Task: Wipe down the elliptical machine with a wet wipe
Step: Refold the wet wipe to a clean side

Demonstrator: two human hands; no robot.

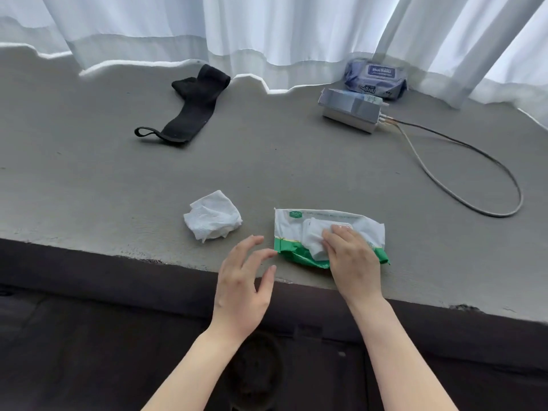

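A grey concrete ledge runs across the view below white curtains, and everything here is placed against the green-and-white wet wipe pack near its front edge; far to the pack's upper left lies a black strap with a loop at its near end; just left of the pack sits a crumpled white wipe, apart from it; the left hand hovers at the pack's left end, fingers spread and relaxed, holding nothing, fingertips close to the green corner; on the pack itself the right hand presses down, its fingers pinching a fresh wipe drawn out of the opening; behind the pack, to its upper right, a silver box with cables looping out rests just in front of a blue tissue pack.
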